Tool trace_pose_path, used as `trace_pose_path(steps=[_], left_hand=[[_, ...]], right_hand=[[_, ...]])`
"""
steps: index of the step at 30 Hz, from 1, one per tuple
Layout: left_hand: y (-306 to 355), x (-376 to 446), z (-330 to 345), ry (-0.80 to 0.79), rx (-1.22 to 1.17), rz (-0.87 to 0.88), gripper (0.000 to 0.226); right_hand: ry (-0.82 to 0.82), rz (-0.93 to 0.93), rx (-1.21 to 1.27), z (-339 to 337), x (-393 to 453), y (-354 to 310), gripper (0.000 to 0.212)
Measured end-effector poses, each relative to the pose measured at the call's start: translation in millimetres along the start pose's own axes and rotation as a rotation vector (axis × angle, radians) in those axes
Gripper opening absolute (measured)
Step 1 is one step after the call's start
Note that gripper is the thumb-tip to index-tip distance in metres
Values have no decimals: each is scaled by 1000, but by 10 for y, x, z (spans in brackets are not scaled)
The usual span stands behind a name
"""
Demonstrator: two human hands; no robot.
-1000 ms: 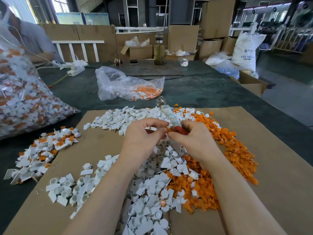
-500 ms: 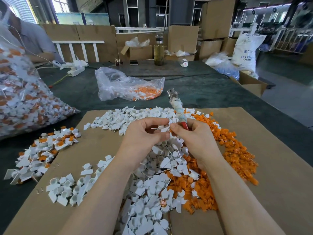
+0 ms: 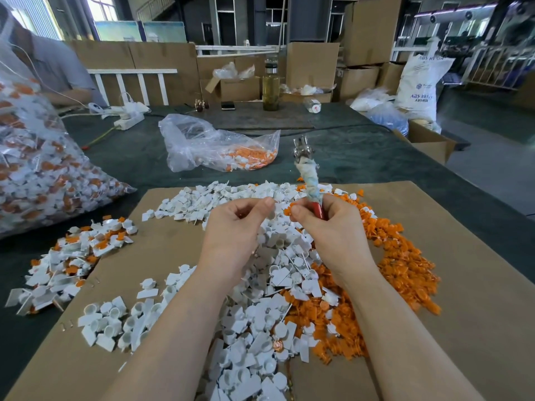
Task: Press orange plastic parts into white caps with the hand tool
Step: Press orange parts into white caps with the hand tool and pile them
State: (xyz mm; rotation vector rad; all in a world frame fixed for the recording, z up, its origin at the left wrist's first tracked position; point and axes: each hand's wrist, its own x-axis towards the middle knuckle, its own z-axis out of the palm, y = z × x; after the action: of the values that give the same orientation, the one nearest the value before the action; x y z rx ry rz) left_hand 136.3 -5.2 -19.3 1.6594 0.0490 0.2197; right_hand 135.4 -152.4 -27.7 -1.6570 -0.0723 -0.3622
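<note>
My right hand [image 3: 330, 230] grips the red handle of the hand tool [image 3: 309, 180]. Its cloth-wrapped shaft stands nearly upright with the metal head on top. The thumb and forefinger of that hand also pinch a small orange part [image 3: 289, 211]. A short gap to the left, my left hand [image 3: 236, 230] has its fingers curled, and the fingertips pinch what looks like a white cap [image 3: 270, 213]. Both hands hover over the heap of white caps [image 3: 260, 308]. The loose orange parts [image 3: 405, 261] lie to the right of it.
A cardboard sheet [image 3: 477, 285] covers the dark table. A pile of caps with orange inserts [image 3: 72, 256] lies at left, beside a large filled bag [image 3: 34, 175]. Behind are a smaller bag [image 3: 217, 146], a bottle [image 3: 270, 85], a power strip [image 3: 128, 121] and a seated person [image 3: 49, 68].
My hands have drawn apart from each other. The tool has swung from leaning left to nearly upright, and its head has moved right.
</note>
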Motion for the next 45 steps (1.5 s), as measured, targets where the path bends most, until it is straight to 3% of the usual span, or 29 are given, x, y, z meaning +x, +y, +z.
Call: trace_pose_path(steps=[4,7,13,18,24,36,40,45], left_hand=[[23,13,6,-44,-220,-90,8],[21,2,29,-82,-279,-108,10],[5,-3,64,-83,-170,-58,12],[-8,5,74,-3,-160,-45,11],[18,-13,79,-22,-135,-4,1],[36,-38,58,-5,-134,19,17],[78,-46,83,-16,-205,-26,13],[113,-78,97,-23,-291,-39,14]], right_hand=[[-4,-3,2,12,-4,-7,17],[-5,-10,11,16,-9,-17,15],[17,-31,14,38,-15,-7,21],[34,20,19,56,-1,23,9],[34,15,76,42,4,10,8],[55,-196,-223,68,-16,43,9],[87,-221,-245,68,-26,36,8],[152,-270,-329,112,-68,16,22]])
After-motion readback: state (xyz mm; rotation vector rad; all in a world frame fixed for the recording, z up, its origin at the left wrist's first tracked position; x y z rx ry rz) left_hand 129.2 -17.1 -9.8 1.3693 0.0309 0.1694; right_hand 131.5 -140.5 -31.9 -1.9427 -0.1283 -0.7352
